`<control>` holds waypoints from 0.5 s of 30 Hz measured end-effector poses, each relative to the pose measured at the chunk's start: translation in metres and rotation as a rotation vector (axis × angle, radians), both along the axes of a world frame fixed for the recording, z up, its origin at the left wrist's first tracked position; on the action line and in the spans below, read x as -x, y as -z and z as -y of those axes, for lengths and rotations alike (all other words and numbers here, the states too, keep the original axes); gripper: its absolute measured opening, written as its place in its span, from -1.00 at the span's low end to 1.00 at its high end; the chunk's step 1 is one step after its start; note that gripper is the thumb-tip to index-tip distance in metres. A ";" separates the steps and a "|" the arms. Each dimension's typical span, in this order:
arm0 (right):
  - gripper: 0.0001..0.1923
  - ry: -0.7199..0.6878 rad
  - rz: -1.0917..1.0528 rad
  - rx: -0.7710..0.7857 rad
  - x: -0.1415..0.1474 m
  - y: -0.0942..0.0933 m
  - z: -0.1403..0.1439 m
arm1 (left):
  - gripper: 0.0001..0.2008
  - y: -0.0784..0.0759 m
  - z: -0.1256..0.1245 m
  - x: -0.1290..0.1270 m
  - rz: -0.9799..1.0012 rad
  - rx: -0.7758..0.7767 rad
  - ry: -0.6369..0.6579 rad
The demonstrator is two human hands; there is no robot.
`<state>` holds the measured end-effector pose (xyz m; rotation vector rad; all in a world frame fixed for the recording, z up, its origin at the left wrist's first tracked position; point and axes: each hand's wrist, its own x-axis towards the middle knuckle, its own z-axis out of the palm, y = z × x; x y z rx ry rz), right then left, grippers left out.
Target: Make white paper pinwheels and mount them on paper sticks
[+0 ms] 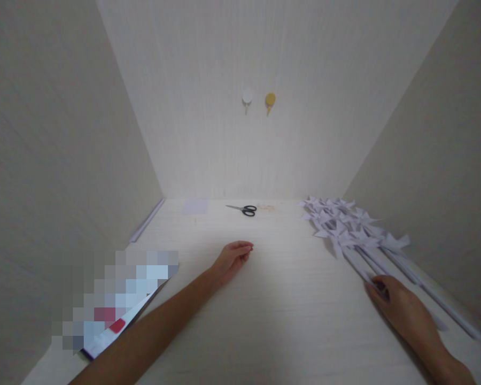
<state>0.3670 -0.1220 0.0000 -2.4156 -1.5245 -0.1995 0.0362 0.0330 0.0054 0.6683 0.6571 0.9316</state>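
Observation:
White paper pinwheels lie in a cluster at the right, their rolled-paper sticks pointing toward me. My right hand is closed, thumb and fingers pinching the stick of the nearest pinwheel. The rest of that stick is hidden under the hand. Over the middle of the table my left hand is closed too, its fingertips pressed together. Whether anything small sits between those fingertips I cannot make out. Beyond the left hand, a pair of scissors with black handles lies near the back wall.
A rolled paper stick lies along the left wall. Beside the scissors are a pale paper square and small tan bits. A partly pixelated lit screen stands left of my left forearm. Two hooks are on the back wall.

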 end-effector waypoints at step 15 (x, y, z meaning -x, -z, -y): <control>-0.67 -0.098 0.007 -0.061 -0.007 0.004 0.001 | -0.93 0.001 0.000 0.000 -0.007 -0.010 0.006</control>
